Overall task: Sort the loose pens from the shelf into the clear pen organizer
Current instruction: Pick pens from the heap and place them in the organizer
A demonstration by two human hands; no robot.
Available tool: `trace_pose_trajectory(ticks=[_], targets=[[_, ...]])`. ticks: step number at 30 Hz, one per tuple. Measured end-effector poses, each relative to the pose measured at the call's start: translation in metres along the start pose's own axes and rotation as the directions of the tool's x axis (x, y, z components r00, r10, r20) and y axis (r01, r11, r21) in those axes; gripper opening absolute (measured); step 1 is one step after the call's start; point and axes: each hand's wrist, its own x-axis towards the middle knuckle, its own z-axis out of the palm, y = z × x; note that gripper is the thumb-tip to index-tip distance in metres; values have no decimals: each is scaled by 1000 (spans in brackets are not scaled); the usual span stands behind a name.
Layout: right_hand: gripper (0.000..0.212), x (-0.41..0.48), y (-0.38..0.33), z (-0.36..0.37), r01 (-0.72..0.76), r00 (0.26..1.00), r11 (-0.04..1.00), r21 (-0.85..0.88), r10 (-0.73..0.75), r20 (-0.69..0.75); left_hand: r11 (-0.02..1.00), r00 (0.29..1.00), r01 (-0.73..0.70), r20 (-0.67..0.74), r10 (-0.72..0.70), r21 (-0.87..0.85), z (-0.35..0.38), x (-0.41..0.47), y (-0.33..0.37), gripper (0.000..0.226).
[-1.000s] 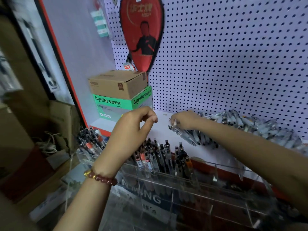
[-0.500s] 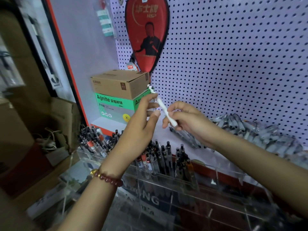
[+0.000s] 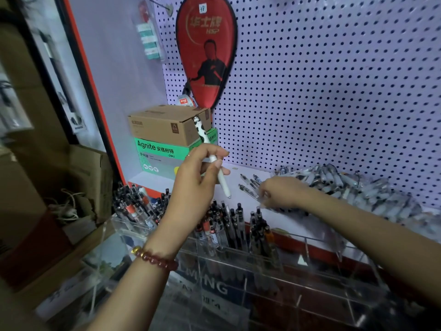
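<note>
Under pegboard [image 3: 334, 91], a white pen [image 3: 223, 180] is pinched by the left hand [image 3: 198, 180], tip slanted down over the back edge of the clear pen organizer [image 3: 317, 256]; the right hand [image 3: 284, 192], on loose pens [image 3: 249, 186], cannot be judged gripping.

Head camera, down onto shelf [image 3: 152, 182]

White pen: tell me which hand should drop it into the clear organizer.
Left. The left hand holds the white pen just above the clear organizer; the right hand is over the loose pens on the shelf.
</note>
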Motion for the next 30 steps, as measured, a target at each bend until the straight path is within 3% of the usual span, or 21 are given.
trace_pose_trajectory(ticks=[4, 9, 12, 15, 18, 20, 23, 24, 26, 30], targets=[[38, 2, -4, 10, -24, 999, 998, -51, 22, -36, 1000, 1000, -7, 13, 8, -22, -1, 0, 1, 24], [27, -9, -2, -7, -42, 997, 948, 317, 61, -50, 998, 1000, -2, 23, 4, -64, -1, -3, 8, 30], [12, -26, -2, -32, 16, 979, 855, 519, 93, -183, 990, 999, 36, -18, -39, -133, 1, -6, 14, 35], [18, -56, -19, -64, 162, 955, 709, 687, 64, -291, 970, 990, 87, -91, -110, -226, 8, -7, 19, 49], [18, -94, -45, -84, 303, 933, 598, 742, -26, -359, 971, 993, 43, -99, -68, -235, 14, -8, 29, 37], [13, -117, -63, -86, 339, 916, 637, 692, -57, -397, 972, 998, -1, -61, -13, -233, 19, -11, 37, 28], [25, -140, -78, -82, 268, 884, 873, 408, -54, -465, 964, 999, -37, 12, 41, -263, 26, -16, 47, 21], [22, -144, -80, -80, 250, 868, 906, 342, -53, -493, 966, 998, -54, 23, 62, -254, 29, -18, 49, 18], [12, -148, -81, -73, 275, 854, 893, 357, -56, -518, 969, 996, -69, 30, 79, -236, 31, -21, 50, 18], [15, -150, -75, -59, 295, 830, 887, 354, -55, -555, 967, 993, -54, 87, 79, -250, 33, -25, 48, 19]])
